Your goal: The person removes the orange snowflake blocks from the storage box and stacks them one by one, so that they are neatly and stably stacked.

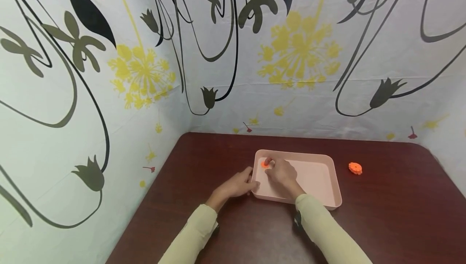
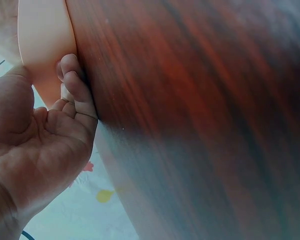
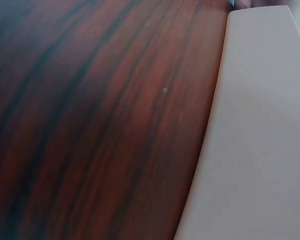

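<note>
A shallow pale pink tray lies on the table. My left hand grips its left edge, with the thumb over the rim; in the left wrist view, the fingers of the left hand curl against the tray's outer wall. Inside the tray, near its far left corner, my right hand pinches a small orange piece between thumb and finger. Part of that piece is hidden by the fingers. The right wrist view shows the tray's side wall, but not the right hand's grip.
To the right of the tray, a small round orange piece with a scalloped edge lies on the dark reddish-brown table. White cloth printed with flowers hangs behind the table and along its left side.
</note>
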Action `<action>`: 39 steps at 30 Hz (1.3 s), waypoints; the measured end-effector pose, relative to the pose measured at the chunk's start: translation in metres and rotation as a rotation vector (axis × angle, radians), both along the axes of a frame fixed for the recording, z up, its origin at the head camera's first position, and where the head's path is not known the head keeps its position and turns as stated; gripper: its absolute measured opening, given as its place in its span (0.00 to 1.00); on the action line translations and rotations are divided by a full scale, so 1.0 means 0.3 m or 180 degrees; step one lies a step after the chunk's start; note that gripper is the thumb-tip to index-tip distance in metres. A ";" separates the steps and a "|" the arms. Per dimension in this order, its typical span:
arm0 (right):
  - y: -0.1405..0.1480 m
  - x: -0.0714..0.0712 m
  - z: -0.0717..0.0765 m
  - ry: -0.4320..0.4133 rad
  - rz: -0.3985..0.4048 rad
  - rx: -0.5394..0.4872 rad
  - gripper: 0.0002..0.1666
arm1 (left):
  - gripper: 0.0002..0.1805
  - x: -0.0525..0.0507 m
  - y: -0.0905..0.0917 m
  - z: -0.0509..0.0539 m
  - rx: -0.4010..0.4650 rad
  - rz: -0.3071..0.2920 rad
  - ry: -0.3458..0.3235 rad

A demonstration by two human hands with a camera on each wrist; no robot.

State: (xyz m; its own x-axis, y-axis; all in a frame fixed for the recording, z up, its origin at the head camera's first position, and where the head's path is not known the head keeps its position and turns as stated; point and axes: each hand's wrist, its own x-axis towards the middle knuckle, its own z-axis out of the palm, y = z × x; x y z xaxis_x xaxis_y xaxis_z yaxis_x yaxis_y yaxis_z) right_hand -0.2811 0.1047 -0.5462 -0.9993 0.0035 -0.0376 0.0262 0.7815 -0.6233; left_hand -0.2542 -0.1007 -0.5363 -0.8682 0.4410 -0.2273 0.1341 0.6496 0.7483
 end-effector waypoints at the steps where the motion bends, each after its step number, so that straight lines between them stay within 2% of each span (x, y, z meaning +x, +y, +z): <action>1: 0.001 0.000 0.001 -0.0002 0.0003 -0.0010 0.18 | 0.26 0.000 0.000 0.001 0.0004 0.0003 0.0000; 8: 0.014 0.000 0.018 0.0034 0.0103 -0.0092 0.30 | 0.25 -0.003 0.002 0.006 0.0000 0.0030 -0.0025; 12: 0.017 -0.002 0.028 -0.0002 0.0113 -0.0111 0.24 | 0.28 -0.003 0.001 0.005 -0.0030 0.0049 -0.0028; 18: 0.017 -0.007 0.016 -0.0031 0.0127 -0.0115 0.17 | 0.27 0.001 0.001 -0.002 -0.0102 0.0015 0.0016; 22: 0.015 -0.007 0.003 0.0023 0.0091 -0.0065 0.17 | 0.24 0.001 0.003 -0.001 -0.0102 0.0004 0.0019; 29: 0.004 -0.002 -0.005 0.0384 0.0098 -0.0021 0.17 | 0.26 -0.007 0.003 0.003 -0.0085 0.0003 0.0002; 39: -0.007 0.011 -0.012 0.0491 0.0092 -0.0075 0.18 | 0.29 -0.005 0.000 -0.001 -0.0129 0.0043 -0.0005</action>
